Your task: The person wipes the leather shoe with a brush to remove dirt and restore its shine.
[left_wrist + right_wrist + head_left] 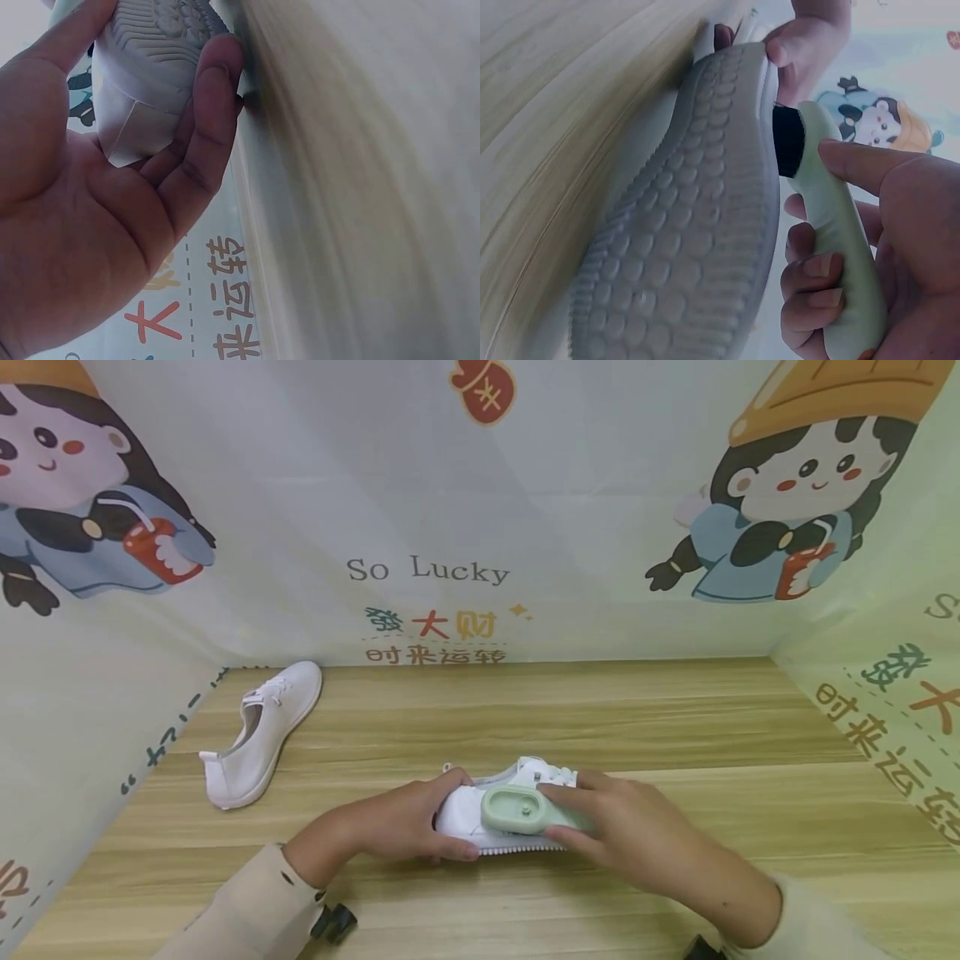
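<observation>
In the head view, the white shoe [461, 812] sits near 6 o'clock, tipped so its sole faces you, heel toward 9 and toe toward 3. Your left hand [405, 820] has thumb and fingers closed around the heel; your right hand [626, 822] is wrapped round the handle of the green brush [513, 810], its black bristles [788, 141] against the shoe's side. Both hands are full, and you can't tell whether the shoe touches the desk [675, 727].

The weak spot looks to be that heel-only hold — press hard toward the toe and the shoe could twist out of your left fingers. A stroke running to 9 o'clock may scrape your left thumb, and uneven pressure might roll the brush off the curved side. The other shoe [264, 739], toward 10 o'clock, lies well clear.
</observation>
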A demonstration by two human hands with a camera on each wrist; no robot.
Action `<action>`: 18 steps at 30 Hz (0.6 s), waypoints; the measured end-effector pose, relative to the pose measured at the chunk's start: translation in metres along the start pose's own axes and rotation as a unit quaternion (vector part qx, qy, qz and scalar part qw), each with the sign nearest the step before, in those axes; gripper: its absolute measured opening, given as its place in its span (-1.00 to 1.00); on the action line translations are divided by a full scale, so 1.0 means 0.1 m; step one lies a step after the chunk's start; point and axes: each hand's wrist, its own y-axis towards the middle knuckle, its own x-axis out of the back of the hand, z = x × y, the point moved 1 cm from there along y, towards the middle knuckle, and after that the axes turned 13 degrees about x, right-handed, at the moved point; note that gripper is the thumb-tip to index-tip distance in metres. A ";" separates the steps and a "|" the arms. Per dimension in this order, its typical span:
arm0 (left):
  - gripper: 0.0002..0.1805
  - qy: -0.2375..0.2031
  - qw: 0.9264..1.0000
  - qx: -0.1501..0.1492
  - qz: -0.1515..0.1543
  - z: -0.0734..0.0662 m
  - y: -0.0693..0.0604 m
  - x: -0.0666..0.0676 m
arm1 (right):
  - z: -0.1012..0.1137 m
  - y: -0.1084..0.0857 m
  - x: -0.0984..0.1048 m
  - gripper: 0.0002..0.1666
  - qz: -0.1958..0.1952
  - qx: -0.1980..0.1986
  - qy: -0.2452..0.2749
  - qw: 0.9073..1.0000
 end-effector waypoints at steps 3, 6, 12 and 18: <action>-0.41 0.000 1.000 -0.003 0.002 0.00 0.00 0.01 | 0.04 0.08 -0.03 -0.49 0.001 0.009 0.008 1.000; -0.42 -0.002 1.000 -0.007 0.004 0.00 0.00 0.01 | 0.08 0.14 -0.06 -0.48 0.004 0.014 0.007 1.000; -0.45 -0.010 1.000 -0.011 0.008 -0.01 0.00 0.01 | 0.12 0.19 -0.11 -0.48 -0.002 0.022 -0.007 1.000; -0.44 -0.012 1.000 -0.006 0.010 -0.02 -0.01 0.01 | 0.09 0.15 -0.11 -0.47 -0.002 0.009 -0.010 1.000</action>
